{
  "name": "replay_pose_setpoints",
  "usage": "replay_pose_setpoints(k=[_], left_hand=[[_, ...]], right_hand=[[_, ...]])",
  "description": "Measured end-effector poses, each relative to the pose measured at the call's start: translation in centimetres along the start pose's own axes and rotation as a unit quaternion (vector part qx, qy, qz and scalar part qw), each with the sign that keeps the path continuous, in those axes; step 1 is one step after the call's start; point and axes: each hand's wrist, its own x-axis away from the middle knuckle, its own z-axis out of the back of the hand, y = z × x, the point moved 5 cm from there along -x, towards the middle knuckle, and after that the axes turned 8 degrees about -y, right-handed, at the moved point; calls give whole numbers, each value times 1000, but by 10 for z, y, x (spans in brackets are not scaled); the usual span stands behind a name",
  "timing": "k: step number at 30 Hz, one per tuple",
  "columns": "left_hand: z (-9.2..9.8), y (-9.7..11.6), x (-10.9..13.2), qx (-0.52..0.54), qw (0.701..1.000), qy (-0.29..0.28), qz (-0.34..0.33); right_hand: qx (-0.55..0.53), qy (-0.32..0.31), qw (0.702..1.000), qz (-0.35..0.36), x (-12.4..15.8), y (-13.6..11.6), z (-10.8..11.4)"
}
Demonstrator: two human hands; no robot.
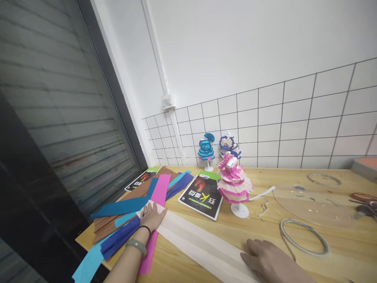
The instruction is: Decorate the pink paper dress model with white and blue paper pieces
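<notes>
A long cream paper strip (203, 239) runs diagonally over the wooden table from the middle left toward the near right. My left hand (151, 216) lies flat with fingers spread on its far end, on top of a bright pink paper strip (161, 188). At the strip's near right edge, my right hand (266, 259) rests with thumb and forefinger a little apart, touching the paper; its other fingers are partly hidden. Under and around the left hand are brown paper strips (101, 230), a teal strip (118, 207), dark blue strips (120, 237) and a light blue strip (90, 263).
A pink-and-cream paper doll (235, 182) stands beyond the strip, with a teal one (206, 149) and a blue-and-cream one (231, 147) behind. A book (203, 196) lies beside it. At right are a tape roll (304, 237), a clear sheet (312, 204) and scissors (366, 208).
</notes>
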Motion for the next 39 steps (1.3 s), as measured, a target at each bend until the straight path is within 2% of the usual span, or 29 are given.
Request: replay_pose_setpoints(k=[4,11,18,25,28,30,33,36,37,39], left_hand=[[1,0,-1,-3,1000,-4,0],[-1,-1,-5,-8,1000,9,-10],[-1,-1,-8,-17,1000,7,-9],[3,2,-6,-39,999,26,-15],[8,3,-2,-51,998,45,-17],[13,6,4,-59,996,60,-17],[24,21,23,-99,988,110,-32],[32,51,53,-138,975,161,-72],[32,62,62,-137,972,165,-94],[27,83,78,-126,973,140,-132]], right_hand=[[46,-54,997,5,6,-2,5],[10,-60,998,-30,36,-1,32],[7,-86,995,-49,47,1,36],[-24,-61,997,-52,43,-3,52],[-64,4,996,-67,37,-2,63],[-62,55,995,-51,33,-6,65],[27,104,994,30,24,-26,52],[151,115,979,68,8,-45,18],[179,125,974,57,3,-48,6],[205,141,967,47,-6,-50,-17]])
